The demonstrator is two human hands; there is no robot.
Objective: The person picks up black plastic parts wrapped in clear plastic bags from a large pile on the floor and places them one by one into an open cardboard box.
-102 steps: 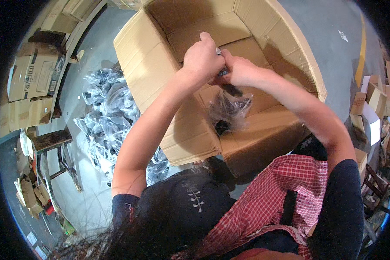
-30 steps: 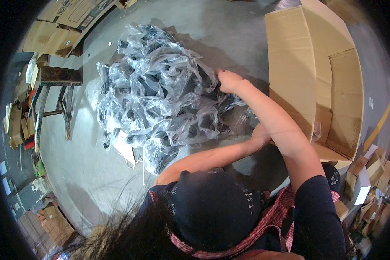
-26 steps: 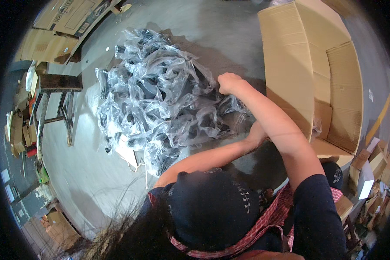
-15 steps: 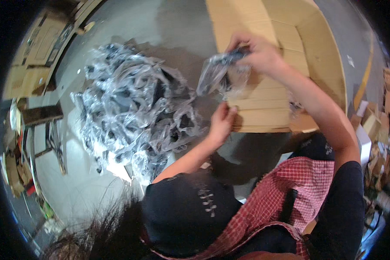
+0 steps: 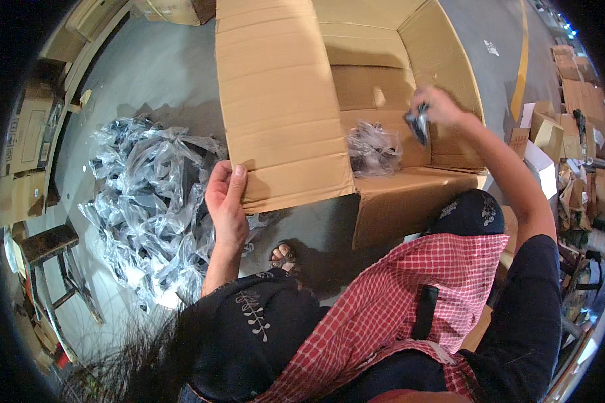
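A large open cardboard box [image 5: 444,40] stands in front of me, its near-left flap [image 5: 282,114] spread out toward the left. My left hand [image 5: 226,198] pinches the flap's near corner, thumb on top. Over the box's inside, my right hand [image 5: 437,107] is closed on a small dark item [image 5: 418,124]; its exact kind is too small and blurred to tell. Several clear-plastic-bagged items [image 5: 375,149] lie on the bottom of the box. Left of the flap, a big heap of dark items in clear plastic bags [image 5: 158,201] covers part of the floor.
A wooden stool [image 5: 50,243] stands at the left, near stacked cartons [image 5: 30,134]. Loose cardboard and opened cartons [image 5: 548,144] crowd the right side. A yellow line [image 5: 519,67] runs along the floor beyond the box.
My right hand has moved from above the flap to over the box's inside. The left hand has shifted left and the flap has swung out with it. The view has turned rightward.
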